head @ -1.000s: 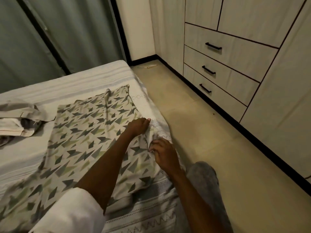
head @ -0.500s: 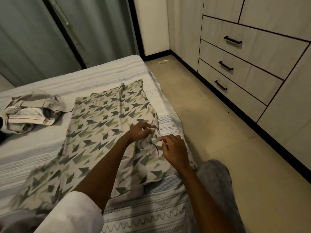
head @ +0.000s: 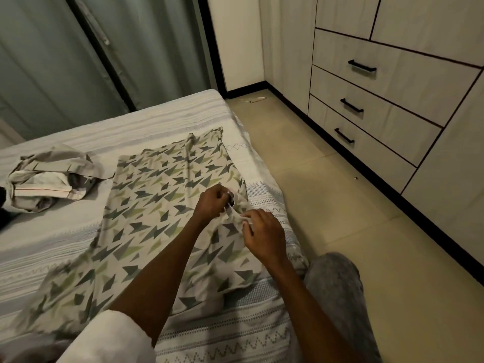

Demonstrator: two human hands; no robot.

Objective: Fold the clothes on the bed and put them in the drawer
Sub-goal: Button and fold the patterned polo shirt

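Two hands worked one patterned garment (head: 157, 205) spread flat on the bed (head: 170, 119). The left hand (head: 212, 203) and the right hand (head: 264, 237), close together, each pinched a bunched edge of it near the mattress's side. One crumpled beige garment (head: 47, 176) lay well left of the hands. Three closed drawers (head: 387, 100), each with one black handle, stood off to the hands' right.
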